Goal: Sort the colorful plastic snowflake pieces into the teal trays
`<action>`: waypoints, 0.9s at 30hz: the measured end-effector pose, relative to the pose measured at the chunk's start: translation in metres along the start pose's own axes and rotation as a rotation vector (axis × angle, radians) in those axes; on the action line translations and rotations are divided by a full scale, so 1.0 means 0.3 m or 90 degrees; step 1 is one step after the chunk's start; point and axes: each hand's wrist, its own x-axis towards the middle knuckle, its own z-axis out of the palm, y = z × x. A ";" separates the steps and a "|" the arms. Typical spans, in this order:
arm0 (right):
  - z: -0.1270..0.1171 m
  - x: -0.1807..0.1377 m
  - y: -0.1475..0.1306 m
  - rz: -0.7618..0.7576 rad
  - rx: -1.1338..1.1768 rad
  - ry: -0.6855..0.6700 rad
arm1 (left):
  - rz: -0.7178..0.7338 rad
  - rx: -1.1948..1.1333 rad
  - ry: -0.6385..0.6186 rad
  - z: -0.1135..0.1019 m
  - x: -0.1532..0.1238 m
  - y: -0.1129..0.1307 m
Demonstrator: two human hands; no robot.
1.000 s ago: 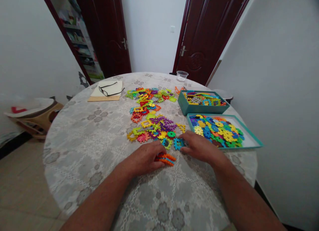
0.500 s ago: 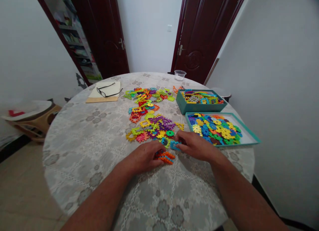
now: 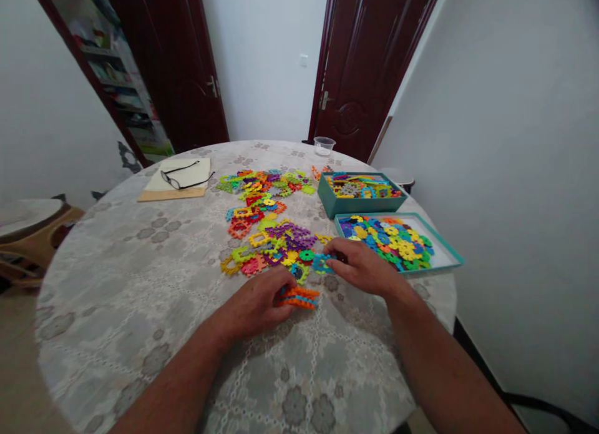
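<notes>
My left hand is closed round a small stack of orange and blue toothed plastic building pieces, just above or on the tablecloth. To its right, my right hand has its thumb and fingers at a blue toothed building piece, which lies at the near edge of the pile; the fingertips appear closed on its right side. The pile of mixed building pieces, with purple, yellow, green and pink ones, spreads just beyond both hands. A green round piece lies beside the blue one.
A teal box of long and square pieces stands at the right. In front of it lies a shallow lid with flower-shaped pieces. Eyeglasses rest on a notebook at the left. A clear plastic cup stands at the back.
The view has shifted slightly to the right. My left hand still holds the orange and blue stack, and my right hand stays at the blue piece, which is now more exposed.
</notes>
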 end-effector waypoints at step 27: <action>-0.293 0.326 0.325 0.273 0.130 0.370 | -0.123 -0.074 0.193 0.003 0.009 -0.066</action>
